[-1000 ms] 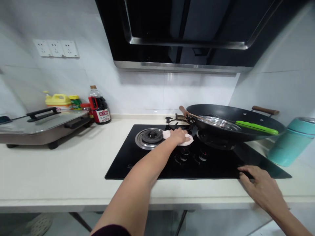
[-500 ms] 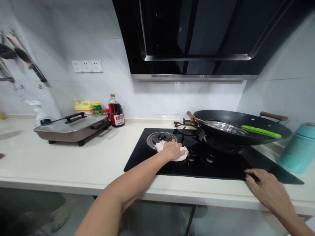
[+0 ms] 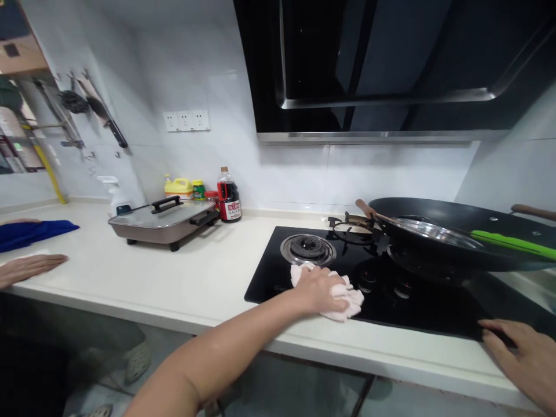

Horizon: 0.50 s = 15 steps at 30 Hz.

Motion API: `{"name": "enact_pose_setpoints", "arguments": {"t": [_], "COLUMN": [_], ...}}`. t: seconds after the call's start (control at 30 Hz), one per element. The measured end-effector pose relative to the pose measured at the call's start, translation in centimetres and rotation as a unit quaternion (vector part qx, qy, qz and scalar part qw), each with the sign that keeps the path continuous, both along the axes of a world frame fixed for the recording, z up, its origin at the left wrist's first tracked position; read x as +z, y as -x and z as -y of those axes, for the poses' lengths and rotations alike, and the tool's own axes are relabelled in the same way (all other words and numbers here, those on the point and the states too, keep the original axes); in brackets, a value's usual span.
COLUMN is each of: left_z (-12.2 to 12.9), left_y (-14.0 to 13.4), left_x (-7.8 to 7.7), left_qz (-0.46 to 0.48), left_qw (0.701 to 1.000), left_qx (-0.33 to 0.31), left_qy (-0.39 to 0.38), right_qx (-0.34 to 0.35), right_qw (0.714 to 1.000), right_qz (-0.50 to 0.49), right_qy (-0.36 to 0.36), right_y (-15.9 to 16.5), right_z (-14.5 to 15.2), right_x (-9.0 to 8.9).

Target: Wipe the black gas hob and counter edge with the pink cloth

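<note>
My left hand [image 3: 319, 289] presses a crumpled white cloth [image 3: 345, 301] onto the black glass cooktop [image 3: 286, 281], in front of the left burner [image 3: 308, 248]. Its fingers are bent over the cloth, which spreads out on both sides of the hand. Beside the cloth are two control knobs [image 3: 367, 281]. At the cooktop's front right edge rests my right hand [image 3: 521, 350], holding nothing, with a gap between thumb and index finger; the frame cuts off part of it.
A large black wok [image 3: 438, 255] holding a metal lid and a green-handled utensil stands over the right burner. Left of the cooktop are a lidded electric pan [image 3: 152, 231] and a sauce bottle [image 3: 229, 200]. Another person's hand [image 3: 35, 269] lies near a blue cloth [image 3: 39, 231].
My left hand has drawn the white cloth from beside the left burner toward the cooktop's front edge. The view has turned left, bringing the other person's hand and the blue cloth into sight.
</note>
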<state>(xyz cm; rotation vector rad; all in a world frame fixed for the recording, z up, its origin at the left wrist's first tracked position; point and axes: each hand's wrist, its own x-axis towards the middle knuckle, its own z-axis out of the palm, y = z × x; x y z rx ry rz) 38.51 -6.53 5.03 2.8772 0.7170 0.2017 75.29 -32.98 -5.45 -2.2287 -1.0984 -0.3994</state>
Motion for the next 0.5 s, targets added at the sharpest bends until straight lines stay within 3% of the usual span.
{"name": "enact_pose_setpoints", "arguments": {"t": [0.1,0.23,0.5], "left_z": [-3.8,-7.7,-9.6], "left_y": [0.2,2.7,10.6], "left_x": [0.3,0.4,0.0], "left_qz": [-0.017,-0.003,0.001], "left_qw": [0.994,0.982,0.943], "left_qx": [0.106,0.182,0.33], "left_qy": [-0.025,-0.046,-0.046], "right_qx": [0.005,0.011,-0.005], "right_qw": [1.0,1.0,1.0], "right_qz": [-0.015,-0.021,-0.015], "right_qy": [-0.007,-0.015,-0.016], "right_y": [-0.2,0.0,0.9], "right_z": [0.0,0.1,-0.1], "right_x": [0.1,0.4,0.7]}}
